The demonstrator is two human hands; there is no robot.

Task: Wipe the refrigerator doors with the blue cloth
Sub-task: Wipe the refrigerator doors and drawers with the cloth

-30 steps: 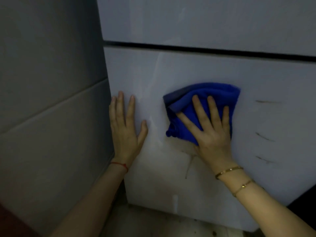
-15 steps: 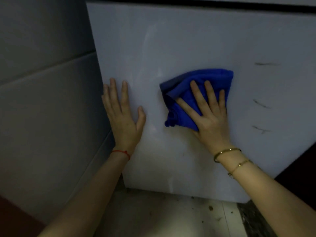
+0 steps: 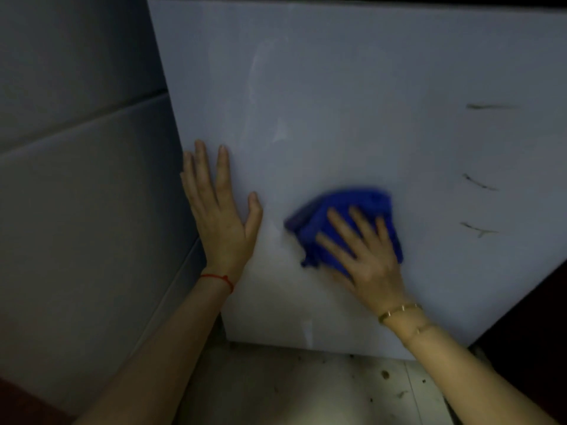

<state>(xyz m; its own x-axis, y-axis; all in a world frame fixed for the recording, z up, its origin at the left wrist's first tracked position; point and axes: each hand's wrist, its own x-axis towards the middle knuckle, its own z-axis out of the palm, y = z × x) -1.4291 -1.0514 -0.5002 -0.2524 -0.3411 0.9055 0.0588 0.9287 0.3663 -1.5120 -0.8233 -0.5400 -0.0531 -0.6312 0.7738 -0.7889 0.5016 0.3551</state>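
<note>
The lower white refrigerator door (image 3: pixel 352 102) fills most of the head view. A crumpled blue cloth (image 3: pixel 313 228) lies flat against its lower middle. My right hand (image 3: pixel 365 259) presses on the cloth with fingers spread, covering its lower right part. My left hand (image 3: pixel 221 216) rests flat on the door near its left edge, fingers apart and empty, a hand's width left of the cloth. Three short dark marks (image 3: pixel 478 182) show on the door's right side.
A grey panelled wall (image 3: pixel 76 179) runs along the left, close to the refrigerator's side. Below the door lies a pale tiled floor (image 3: pixel 306 391) with small specks of dirt. A dark area (image 3: pixel 527 326) borders the door at the lower right.
My right hand has slid the blue cloth downward on the door. The view has tilted lower, so the gap between the doors has left the frame and more floor shows. My left hand stays flat.
</note>
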